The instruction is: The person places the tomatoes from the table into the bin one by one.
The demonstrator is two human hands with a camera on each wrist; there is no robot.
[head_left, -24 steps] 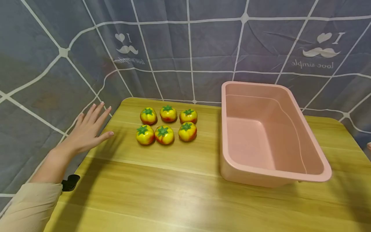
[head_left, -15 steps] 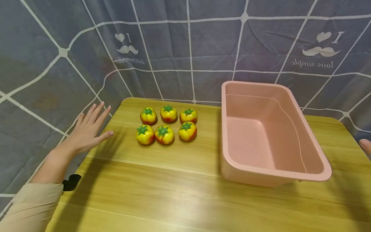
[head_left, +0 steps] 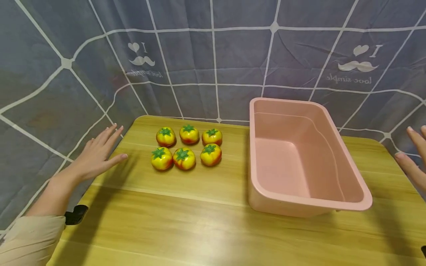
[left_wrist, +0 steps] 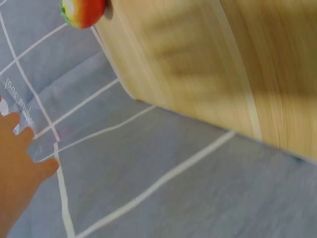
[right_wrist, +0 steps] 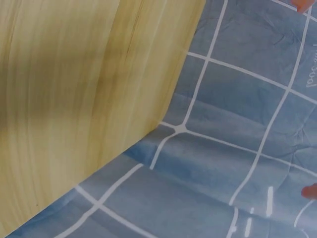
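Observation:
In the head view, several yellow-and-red fruits with green leafy tops (head_left: 184,159) sit in two rows at the table's left; they look like tomatoes or persimmons. One such fruit (left_wrist: 86,12) shows at the top of the left wrist view. My left hand (head_left: 93,157) hovers by the table's left edge with fingers straight, apart from the fruits and holding nothing. At the far right, my right hand (head_left: 414,170) is partly cut off by the frame. Its visible fingers are extended, and nothing is seen in them. A pink rectangular bin (head_left: 309,203), with nothing inside, stands between the fruits and this hand.
The wooden table (head_left: 166,218) has rounded back corners. Grey-blue cloth (head_left: 186,55) with white grid lines hangs behind it and along both sides. A dark band-like object (head_left: 75,215) is at my left wrist.
My right hand has come further into the head view from the right edge. The head view has shifted slightly. Fruits and bin stay in place; my left hand barely moves.

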